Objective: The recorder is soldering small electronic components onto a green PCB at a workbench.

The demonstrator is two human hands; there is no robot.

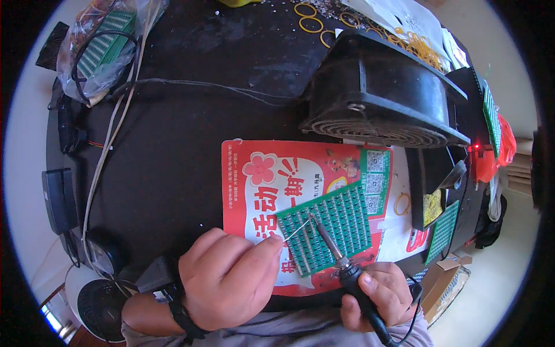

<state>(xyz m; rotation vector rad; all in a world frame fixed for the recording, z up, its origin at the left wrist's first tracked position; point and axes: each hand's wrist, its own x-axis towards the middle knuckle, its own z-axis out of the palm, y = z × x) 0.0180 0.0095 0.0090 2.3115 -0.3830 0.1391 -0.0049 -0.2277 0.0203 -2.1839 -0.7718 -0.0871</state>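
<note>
A green circuit board panel [341, 237] lies tilted on a red and white printed sheet [238, 173] in front of me. My right hand [381, 295] grips a black-handled soldering iron [355, 283], its tip resting on or just over the board's upper part. Pinched in my left hand [231, 280] is a thin strand of solder wire [296, 232], whose end meets the board close to the iron's tip. A dark band circles my left wrist. Rows of small parts or pads cover the panel; single joints are too small to make out.
Beyond the board stands a black fan [378, 87] with a wire grille. Rubber bands [422, 49] lie at the far right. Another green panel [442, 231] and a dark stand with a yellow pad [433, 208] are at the right. Cables [101, 168] and a bag of boards [104, 49] occupy the left.
</note>
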